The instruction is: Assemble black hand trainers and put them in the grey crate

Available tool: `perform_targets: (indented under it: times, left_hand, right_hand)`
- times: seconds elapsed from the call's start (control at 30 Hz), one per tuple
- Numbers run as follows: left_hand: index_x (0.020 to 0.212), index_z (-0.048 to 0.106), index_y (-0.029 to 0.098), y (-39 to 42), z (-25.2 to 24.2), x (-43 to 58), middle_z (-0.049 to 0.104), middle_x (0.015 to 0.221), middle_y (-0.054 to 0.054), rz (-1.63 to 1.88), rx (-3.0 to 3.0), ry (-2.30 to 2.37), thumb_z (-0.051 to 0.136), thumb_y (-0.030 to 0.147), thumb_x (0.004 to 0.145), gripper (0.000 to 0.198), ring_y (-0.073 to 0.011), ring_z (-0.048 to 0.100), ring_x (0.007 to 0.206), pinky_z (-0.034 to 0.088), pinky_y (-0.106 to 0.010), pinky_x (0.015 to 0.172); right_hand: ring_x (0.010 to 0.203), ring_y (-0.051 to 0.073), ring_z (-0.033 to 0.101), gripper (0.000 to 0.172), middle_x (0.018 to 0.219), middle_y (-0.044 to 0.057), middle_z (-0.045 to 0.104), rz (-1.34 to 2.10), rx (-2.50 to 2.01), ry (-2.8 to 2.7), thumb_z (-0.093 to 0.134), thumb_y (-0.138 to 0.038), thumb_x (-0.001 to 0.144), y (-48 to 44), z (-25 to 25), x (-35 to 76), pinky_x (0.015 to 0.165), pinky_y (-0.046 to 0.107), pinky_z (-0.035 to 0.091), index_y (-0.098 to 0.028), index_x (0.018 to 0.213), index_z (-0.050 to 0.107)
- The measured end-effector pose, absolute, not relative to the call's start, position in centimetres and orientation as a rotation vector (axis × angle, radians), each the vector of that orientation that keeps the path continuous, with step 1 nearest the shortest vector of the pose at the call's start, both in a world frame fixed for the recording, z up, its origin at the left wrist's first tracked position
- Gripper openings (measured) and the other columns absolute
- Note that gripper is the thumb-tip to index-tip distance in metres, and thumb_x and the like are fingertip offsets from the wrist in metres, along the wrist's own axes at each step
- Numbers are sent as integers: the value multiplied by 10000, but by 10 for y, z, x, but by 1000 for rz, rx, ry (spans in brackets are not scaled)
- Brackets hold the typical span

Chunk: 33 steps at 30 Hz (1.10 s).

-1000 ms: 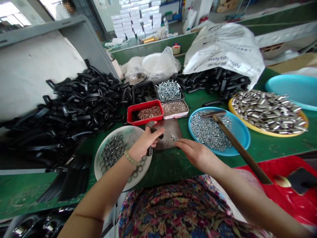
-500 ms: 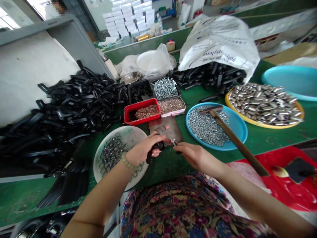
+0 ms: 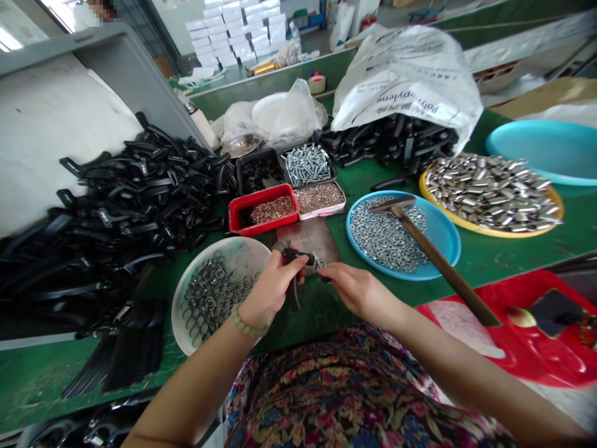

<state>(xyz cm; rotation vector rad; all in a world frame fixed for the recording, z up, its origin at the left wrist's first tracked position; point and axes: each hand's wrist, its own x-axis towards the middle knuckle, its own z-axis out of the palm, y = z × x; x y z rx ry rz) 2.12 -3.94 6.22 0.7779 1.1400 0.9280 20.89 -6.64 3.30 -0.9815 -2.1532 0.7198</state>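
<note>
My left hand [image 3: 273, 285] grips a pair of black-handled pliers [image 3: 293, 274] above the rim of a white plate of steel split rings [image 3: 212, 298]. The pliers' nose points right, toward my right hand [image 3: 359, 294]. Those fingers pinch a small metal part [image 3: 319, 263], partly hidden, whose exact kind I cannot tell. Both hands are held over the edge of a dark metal plate [image 3: 308, 242]. The pliers' tip seems to touch the small part, though my fingers hide the contact.
A red tray of small hooks [image 3: 263, 211] and several parts trays stand behind the metal plate. To the right lie a blue dish of washers [image 3: 396, 236] with a wooden-handled hammer [image 3: 436, 261] across it and a yellow tray of metal cylinders [image 3: 489, 193]. Black plastic handles [image 3: 140, 211] are heaped on the left.
My hands have drawn closer together, with the pliers turned so their nose meets the small part. The whole view has drifted slightly up and left.
</note>
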Motion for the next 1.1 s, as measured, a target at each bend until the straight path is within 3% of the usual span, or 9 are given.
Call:
perform_targets:
  times: [0.2, 0.33, 0.5, 0.63, 0.8, 1.0, 1.1]
  left_hand:
    - [933, 457, 180, -33, 61, 24, 528, 730, 38, 765, 810, 1063, 738, 305, 701, 385, -55, 480, 557, 321, -165, 458]
    - [921, 498, 173, -31, 63, 12, 514, 739, 42, 627, 1039, 1091, 734, 269, 698, 338, -52, 452, 571, 348, -178, 490]
    - [976, 513, 180, -33, 59, 1, 535, 731, 37, 518, 1217, 993, 696, 251, 735, 311, -67, 450, 582, 363, -201, 536]
    - [1011, 526, 173, -39, 59, 0, 604, 868, -18, 534, 1309, 980, 707, 253, 727, 346, -121, 541, 748, 427, -233, 660]
    - [1056, 484, 185, -44, 61, 4, 624, 937, -34, 633, 1300, 1008, 786, 260, 651, 511, -177, 596, 871, 468, -284, 764]
    - [1034, 458, 220, -52, 46, 16, 607, 832, 31, 873, 1009, 984, 764, 284, 686, 468, -111, 600, 662, 486, -263, 669]
    - [1062, 439, 236, -54, 47, 18, 627, 871, 29, 878, 955, 958, 769, 252, 680, 505, -109, 612, 650, 491, -256, 645]
  right_hand:
    - [747, 136, 680, 185, 891, 42, 666, 1262, -915, -1586, 385, -205, 955, -72, 20, 196, 700, 295, 550, -205, 1124, 458]
    - [929, 153, 645, 195, 981, 68, 668, 1225, -887, -1910, 449, -191, 924, -70, 23, 209, 832, 324, 512, -193, 1099, 536]
    - [880, 128, 646, 199, 929, 49, 661, 1408, -766, -1950, 394, -185, 952, -67, 32, 218, 805, 312, 519, -175, 1104, 523]
    - [894, 139, 648, 166, 943, 58, 651, 1561, -709, -1814, 444, -244, 951, -67, 33, 213, 818, 335, 518, -172, 1079, 520]
    - [712, 134, 686, 361, 865, 22, 667, 2046, -502, -1134, 627, -352, 858, -65, 26, 206, 669, 304, 556, -205, 1081, 385]
    - [718, 133, 692, 310, 851, 15, 677, 1972, -496, -1119, 634, -328, 857, -61, 28, 202, 665, 292, 558, -189, 1052, 436]
    - [707, 128, 690, 285, 834, 12, 676, 1896, -554, -1153, 629, -336, 858, -61, 33, 202, 666, 290, 564, -169, 1052, 506]
